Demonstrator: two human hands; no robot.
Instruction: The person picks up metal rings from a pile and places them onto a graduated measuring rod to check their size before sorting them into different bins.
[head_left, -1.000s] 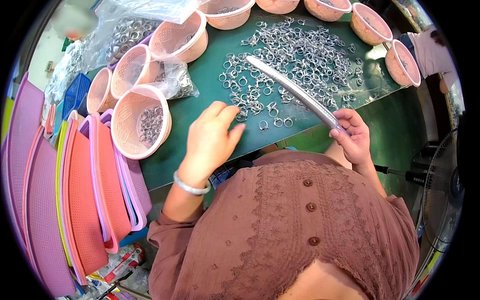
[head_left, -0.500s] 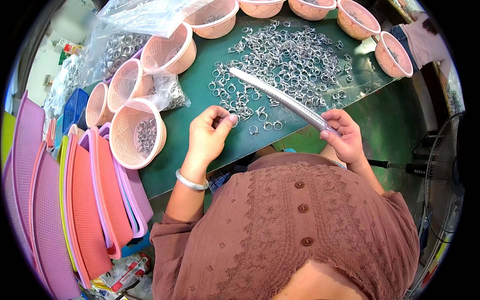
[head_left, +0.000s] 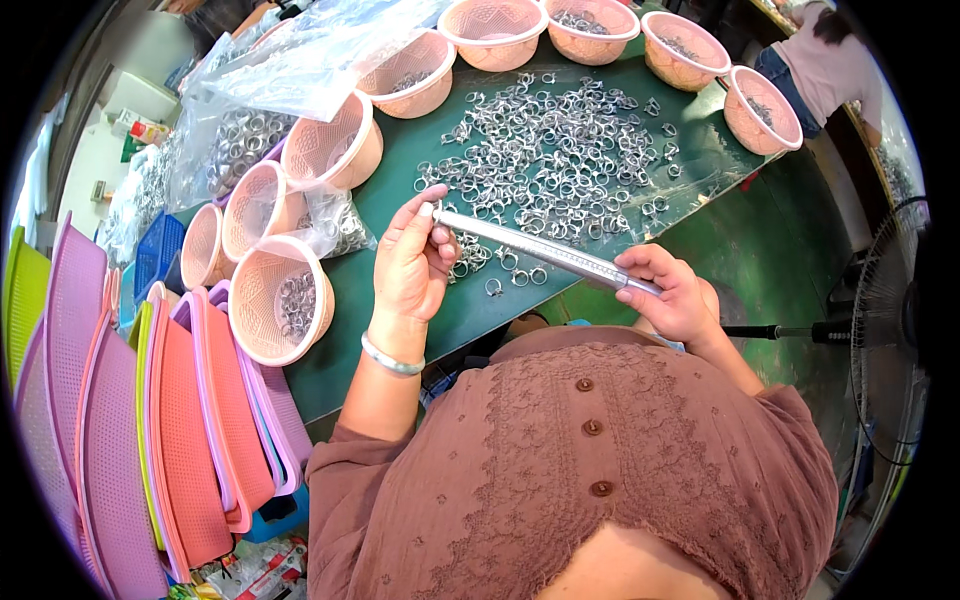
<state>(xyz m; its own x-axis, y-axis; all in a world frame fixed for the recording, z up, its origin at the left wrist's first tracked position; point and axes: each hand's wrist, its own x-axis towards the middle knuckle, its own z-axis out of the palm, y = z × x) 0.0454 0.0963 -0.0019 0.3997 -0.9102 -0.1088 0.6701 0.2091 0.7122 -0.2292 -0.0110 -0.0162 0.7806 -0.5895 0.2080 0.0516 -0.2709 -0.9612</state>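
Note:
My right hand (head_left: 668, 292) grips the thick end of a silver ring mandrel (head_left: 540, 248), a tapered stick with size marks. It points left, tilted slightly upward, above the table's near edge. My left hand (head_left: 412, 262), a pale bangle on its wrist, is closed in a pinch at the mandrel's thin tip. A small ring (head_left: 437, 207) seems to sit between thumb and fingers there, mostly hidden by them. Beyond the mandrel spreads a wide pile of silver rings (head_left: 570, 140) on the green table (head_left: 400, 200). Several loose rings (head_left: 515, 275) lie just below the mandrel.
Pink baskets, some holding rings, line the table, from a near-left basket (head_left: 282, 300) to a far-right one (head_left: 762, 112). Clear plastic bags (head_left: 240, 140) lie at the left. Stacked coloured baskets (head_left: 190, 430) stand lower left. A fan (head_left: 885, 330) is at the right; another person (head_left: 825, 70) stands beyond.
My left hand has risen and turned, bringing its pinch to the mandrel's tip. The mandrel has tilted flatter, its tip lower. The view has shifted slightly.

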